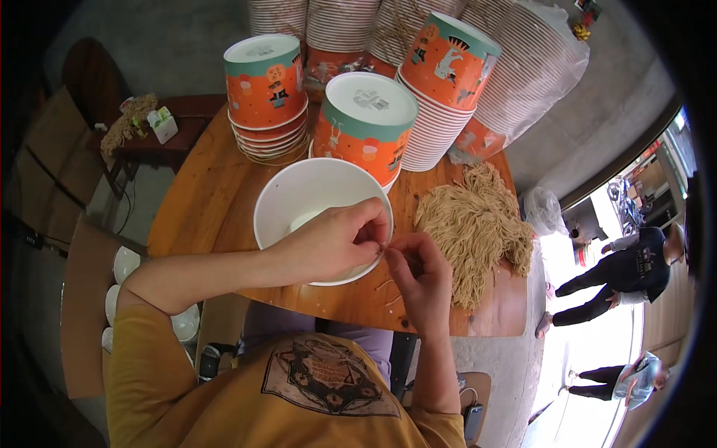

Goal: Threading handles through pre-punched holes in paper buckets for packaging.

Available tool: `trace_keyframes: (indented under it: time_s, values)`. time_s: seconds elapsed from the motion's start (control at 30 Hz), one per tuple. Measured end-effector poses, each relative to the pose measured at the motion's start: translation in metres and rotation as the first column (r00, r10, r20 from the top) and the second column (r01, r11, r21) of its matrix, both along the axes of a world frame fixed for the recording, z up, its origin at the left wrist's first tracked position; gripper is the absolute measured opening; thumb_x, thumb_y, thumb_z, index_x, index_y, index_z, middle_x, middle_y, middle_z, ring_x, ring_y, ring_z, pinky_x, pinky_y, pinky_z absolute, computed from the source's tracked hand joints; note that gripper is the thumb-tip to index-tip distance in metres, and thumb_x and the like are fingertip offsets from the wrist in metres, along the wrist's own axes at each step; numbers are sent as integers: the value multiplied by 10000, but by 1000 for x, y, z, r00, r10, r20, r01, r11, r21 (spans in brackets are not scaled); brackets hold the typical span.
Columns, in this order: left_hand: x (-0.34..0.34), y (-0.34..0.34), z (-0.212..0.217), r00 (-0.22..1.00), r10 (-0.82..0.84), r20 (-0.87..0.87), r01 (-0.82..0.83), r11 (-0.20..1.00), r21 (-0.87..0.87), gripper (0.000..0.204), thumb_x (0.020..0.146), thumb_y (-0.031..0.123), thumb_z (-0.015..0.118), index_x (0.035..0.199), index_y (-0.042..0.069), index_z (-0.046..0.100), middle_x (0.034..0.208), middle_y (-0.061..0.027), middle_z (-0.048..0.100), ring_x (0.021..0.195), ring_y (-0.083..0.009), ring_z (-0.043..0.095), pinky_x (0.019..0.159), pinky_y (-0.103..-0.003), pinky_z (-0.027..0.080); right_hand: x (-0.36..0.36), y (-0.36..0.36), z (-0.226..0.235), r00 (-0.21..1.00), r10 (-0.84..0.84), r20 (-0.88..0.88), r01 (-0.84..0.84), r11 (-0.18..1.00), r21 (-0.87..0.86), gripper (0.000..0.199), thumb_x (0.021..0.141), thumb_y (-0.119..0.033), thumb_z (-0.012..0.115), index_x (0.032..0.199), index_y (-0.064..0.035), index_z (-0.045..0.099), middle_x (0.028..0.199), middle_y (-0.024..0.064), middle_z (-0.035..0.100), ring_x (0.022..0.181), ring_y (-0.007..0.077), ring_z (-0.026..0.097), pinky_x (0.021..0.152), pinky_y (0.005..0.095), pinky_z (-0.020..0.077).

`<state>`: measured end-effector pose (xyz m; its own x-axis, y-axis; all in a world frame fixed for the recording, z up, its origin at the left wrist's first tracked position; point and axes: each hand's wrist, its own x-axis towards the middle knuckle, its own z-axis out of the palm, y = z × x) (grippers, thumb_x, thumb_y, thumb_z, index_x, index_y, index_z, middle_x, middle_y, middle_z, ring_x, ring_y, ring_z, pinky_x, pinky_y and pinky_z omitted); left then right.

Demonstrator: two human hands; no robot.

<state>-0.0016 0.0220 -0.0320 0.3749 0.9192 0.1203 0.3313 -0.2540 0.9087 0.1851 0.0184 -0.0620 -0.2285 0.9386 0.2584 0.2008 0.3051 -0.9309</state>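
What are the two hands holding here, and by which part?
Left hand and right hand pinch something thin between their fingertips over the white bowl, likely a string from the pile; too small to tell.

Grey concrete wall (597, 112), wooden table (202, 201), dark side table (187, 112), bright sunlit doorway (590, 358)

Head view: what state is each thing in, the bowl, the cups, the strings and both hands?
White bowl: upright, open, looks empty.
Orange paper cups: upside down, nested in stacks.
Tan string pile: loose heap on the wooden table.
Left hand: over the bowl's rim, fingertips pinched.
Right hand: fingertips pinched against the left hand's; what they pinch is too thin to tell.
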Motion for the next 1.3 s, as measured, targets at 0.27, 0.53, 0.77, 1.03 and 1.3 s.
trace_keyframes:
  time_s: [0.27, 0.53, 0.77, 1.03, 1.3]
  values:
    - [-1, 2, -2, 997, -44, 57, 46, 999, -28, 203, 862, 14, 603, 1008, 73, 475, 903, 9, 557, 840, -91, 569, 762, -263, 478, 15, 5, -4, 990, 56, -132, -78, 983, -167, 180, 896, -56, 634, 1057, -10, 569, 912, 30, 603, 777, 54, 560, 651, 209, 458]
    - [1, 0, 1, 996, -25, 84, 25, 1000, -7, 175, 834, -3, 554, 986, 31, 474, 832, -49, 587, 789, -157, 607, 751, -309, 499, 90, 31, -17, 649, 600, -467, -571, 790, 223, 652, 811, -634, 642, 971, -3, 609, 906, 72, 619, 840, 212, 620, 780, 325, 513]
    - [3, 1, 3, 998, -10, 69, 11, 1000, -7, 182, 822, -26, 542, 982, 28, 474, 835, -43, 585, 792, -153, 599, 750, -305, 496, 92, 3, 52, -169, 945, -281, -816, 25, 578, 396, 941, -334, 613, 788, 29, 653, 794, 172, 686, 714, 273, 688, 621, 398, 582]
    - [1, 1, 6, 998, -24, 64, 28, 997, -78, 227, 835, -11, 585, 1011, 69, 468, 905, 2, 562, 847, -103, 559, 793, -284, 482, 89, -8, 36, 486, 763, -426, -767, 606, 210, 329, 780, -222, 711, 963, 33, 609, 968, 169, 628, 907, 290, 610, 802, 411, 491]
    - [5, 2, 4, 997, -14, 81, 18, 999, -48, 214, 843, -22, 562, 1031, 36, 477, 860, -35, 589, 809, -130, 584, 750, -291, 493, 7, -3, -25, 963, 115, -245, -132, 990, -56, 368, 852, -67, 707, 1120, -30, 458, 996, 64, 583, 873, 135, 594, 800, 260, 484]
